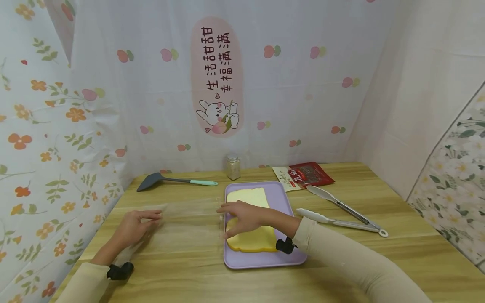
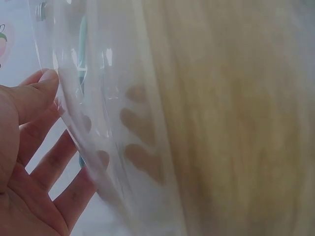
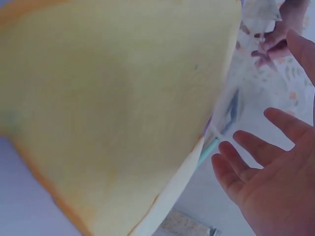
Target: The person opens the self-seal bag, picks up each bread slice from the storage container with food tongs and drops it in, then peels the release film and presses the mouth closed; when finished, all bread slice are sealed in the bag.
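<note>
My left hand (image 1: 134,229) pinches the edge of a clear plastic bag (image 1: 189,225) between thumb and forefinger, its other fingers spread against the film in the left wrist view. The bag (image 2: 110,162) stretches rightward over the wooden table, see-through. My right hand (image 1: 244,216) hovers at the bag's right end, over the lilac tray (image 1: 265,260). In the right wrist view its fingers (image 3: 251,147) are loosely extended, with nothing gripped. On the tray lie two bread slices: a pale one (image 1: 248,195) at the back and a yellow one (image 1: 254,242) in front, partly hidden by the right hand and forearm.
A grey spatula (image 1: 151,181) with a mint handle lies at the back left. Behind the tray stands a small glass jar (image 1: 233,166). A red and white packet (image 1: 307,174) and splayed metal tongs (image 1: 356,221) lie to the right. Patterned curtains (image 1: 288,84) border the table (image 1: 182,282).
</note>
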### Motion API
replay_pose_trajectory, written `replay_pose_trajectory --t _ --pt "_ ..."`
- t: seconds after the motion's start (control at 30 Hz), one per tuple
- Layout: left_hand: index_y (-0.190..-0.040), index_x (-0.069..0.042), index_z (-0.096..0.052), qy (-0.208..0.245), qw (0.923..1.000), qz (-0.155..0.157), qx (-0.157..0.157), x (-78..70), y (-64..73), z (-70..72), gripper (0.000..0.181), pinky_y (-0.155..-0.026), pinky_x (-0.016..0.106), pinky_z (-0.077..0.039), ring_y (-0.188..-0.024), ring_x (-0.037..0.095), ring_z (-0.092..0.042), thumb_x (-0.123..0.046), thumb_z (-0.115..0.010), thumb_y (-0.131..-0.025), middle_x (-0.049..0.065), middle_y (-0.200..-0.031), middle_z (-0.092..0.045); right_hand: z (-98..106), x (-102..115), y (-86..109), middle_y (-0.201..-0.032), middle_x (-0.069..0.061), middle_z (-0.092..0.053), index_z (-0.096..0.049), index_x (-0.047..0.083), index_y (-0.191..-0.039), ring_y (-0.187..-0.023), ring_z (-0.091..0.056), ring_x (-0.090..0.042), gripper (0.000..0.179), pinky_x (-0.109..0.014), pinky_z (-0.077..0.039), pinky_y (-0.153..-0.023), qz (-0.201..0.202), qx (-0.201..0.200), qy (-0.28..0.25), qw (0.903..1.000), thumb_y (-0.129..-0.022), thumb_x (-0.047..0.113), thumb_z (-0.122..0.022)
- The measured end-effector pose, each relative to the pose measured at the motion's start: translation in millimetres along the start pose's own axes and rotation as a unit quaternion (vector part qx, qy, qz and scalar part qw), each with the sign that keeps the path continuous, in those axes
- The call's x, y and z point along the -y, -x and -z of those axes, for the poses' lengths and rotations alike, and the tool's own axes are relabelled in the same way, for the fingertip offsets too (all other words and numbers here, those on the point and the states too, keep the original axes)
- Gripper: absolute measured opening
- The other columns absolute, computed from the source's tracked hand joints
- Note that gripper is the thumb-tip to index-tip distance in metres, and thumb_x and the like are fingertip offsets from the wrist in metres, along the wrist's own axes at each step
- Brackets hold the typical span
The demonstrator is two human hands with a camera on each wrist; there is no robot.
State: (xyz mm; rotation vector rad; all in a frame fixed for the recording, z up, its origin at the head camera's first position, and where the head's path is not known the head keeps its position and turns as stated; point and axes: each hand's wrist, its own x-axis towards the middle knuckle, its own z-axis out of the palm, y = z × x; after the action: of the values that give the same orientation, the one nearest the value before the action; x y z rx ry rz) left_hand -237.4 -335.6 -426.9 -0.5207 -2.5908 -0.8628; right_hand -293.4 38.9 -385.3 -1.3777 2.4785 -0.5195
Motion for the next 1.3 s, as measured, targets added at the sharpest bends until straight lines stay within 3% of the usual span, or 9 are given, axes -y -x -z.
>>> replay_pose_trajectory --t 0.2,0.43,0.63,0.97,1.13,1.3 --pt "-0.095 -0.001 -0.079 0.000 0.9999 0.011 0.008 0.0 0.4 -1.6 0.013 -0.040 0.022 -0.030 -0.036 0.002 -0.039 0.002 -0.076 -0.083 0.018 -0.110 -0.072 5 -4 16.9 -0.149 -0.006 -0.047 -0.048 0.010 -0.147 -0.139 -0.041 -0.023 0.076 -0.042 -0.033 -0.113 -0.009 -0.027 -0.013 0.9995 -0.086 0.046 -0.076" --pt "-0.094 -0.004 -0.080 -0.008 0.9997 0.016 0.015 1.8 -1.6 -0.1 0.012 -0.046 0.023 -0.038 -0.059 0.007 -0.063 -0.001 -0.076 -0.084 0.017 -0.110 -0.072 13 -10 39.8 -0.149 -0.007 -0.048 -0.050 0.008 -0.145 -0.140 -0.040 -0.024 0.075 -0.044 -0.033 -0.113 -0.014 -0.056 -0.037 0.9976 -0.085 0.044 -0.077" --pt "-0.094 -0.003 -0.080 0.001 0.9999 0.009 0.014 1.2 -2.5 -2.2 0.012 -0.041 0.023 -0.030 -0.036 0.003 -0.040 0.000 -0.076 -0.083 0.019 -0.109 -0.072 16 -19 63.0 -0.150 -0.006 -0.046 -0.047 0.006 -0.146 -0.137 -0.043 -0.026 0.077 -0.045 -0.037 -0.110 -0.029 -0.065 -0.070 0.9950 -0.086 0.043 -0.077" --pt "-0.094 -0.003 -0.080 0.002 0.9999 0.010 0.012 -0.6 -5.4 -5.4 0.012 -0.039 0.023 -0.030 -0.038 -0.004 -0.022 -0.001 -0.077 -0.083 0.017 -0.108 -0.073 21 -39 105.7 -0.148 -0.008 -0.047 -0.045 0.005 -0.147 -0.129 -0.048 -0.037 0.079 -0.055 -0.042 -0.102 -0.067 -0.093 -0.117 0.9864 -0.086 0.043 -0.077" --pt "-0.093 -0.003 -0.080 -0.004 1.0000 -0.004 0.006 0.5 -5.3 -5.7 0.013 -0.038 0.021 -0.029 -0.039 -0.005 -0.022 0.002 -0.077 -0.081 0.018 -0.107 -0.073 22 -51 122.1 -0.147 -0.009 -0.049 -0.046 0.005 -0.146 -0.127 -0.050 -0.038 0.078 -0.057 -0.045 -0.098 -0.089 -0.110 -0.115 0.9832 -0.085 0.042 -0.078" --pt "-0.092 -0.003 -0.080 -0.008 0.9999 -0.010 0.005 1.4 -5.8 -6.4 0.013 -0.040 0.022 -0.030 -0.037 -0.002 -0.031 0.002 -0.077 -0.081 0.018 -0.106 -0.073 23 -59 141.0 -0.147 -0.014 -0.048 -0.047 0.005 -0.146 -0.125 -0.051 -0.042 0.078 -0.058 -0.047 -0.095 -0.104 -0.127 -0.108 0.9805 -0.085 0.042 -0.078"
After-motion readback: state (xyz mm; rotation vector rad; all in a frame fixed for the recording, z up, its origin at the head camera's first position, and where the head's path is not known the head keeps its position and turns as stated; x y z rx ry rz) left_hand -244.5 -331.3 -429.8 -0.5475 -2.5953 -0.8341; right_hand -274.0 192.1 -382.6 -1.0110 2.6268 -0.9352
